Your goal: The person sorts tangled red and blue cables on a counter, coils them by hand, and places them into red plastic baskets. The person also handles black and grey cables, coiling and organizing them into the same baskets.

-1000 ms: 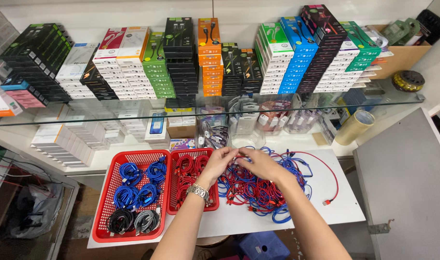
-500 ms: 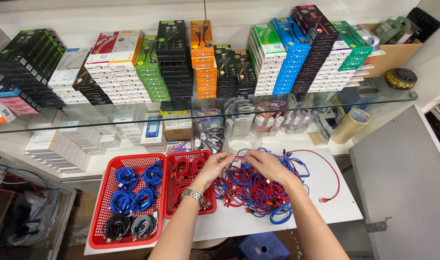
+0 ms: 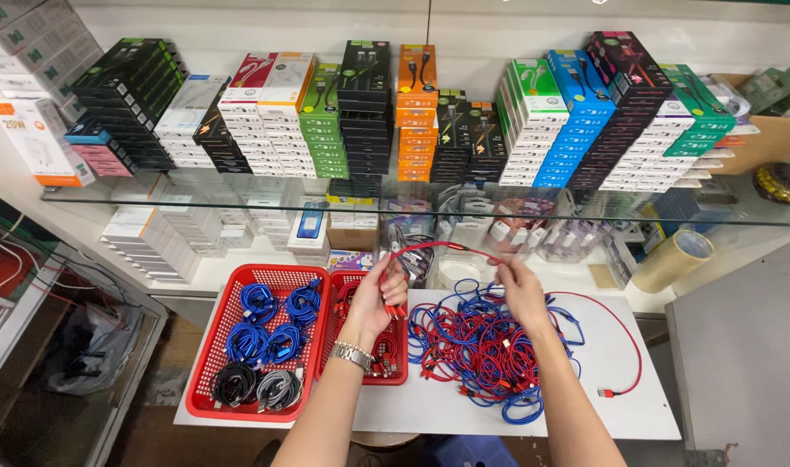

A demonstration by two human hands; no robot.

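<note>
Red cable: seen from the head view, drawn up out of the tangle and stretched in a shallow arch between the two hands, far of the pile and just near of the glass shelf. Had lain low among the loose strands a second before, with both hands down in the heap; by this moment lifted clear and pulled apart. Left hand, wristwatch on its wrist, closed around a few gathered red loops over the far end of the small red basket. Right hand, thumb and fingers pinched shut on the cable's other end, above the far edge of the pile of red and blue cables. Judged from that: one strand freed from the tangle, the rest left knotted on the white table. Further left, in the large red basket, blue coils and black and grey coils, unmoved. Far side, stacked boxes on the glass; at right, a roll of tape, untouched throughout.
</note>
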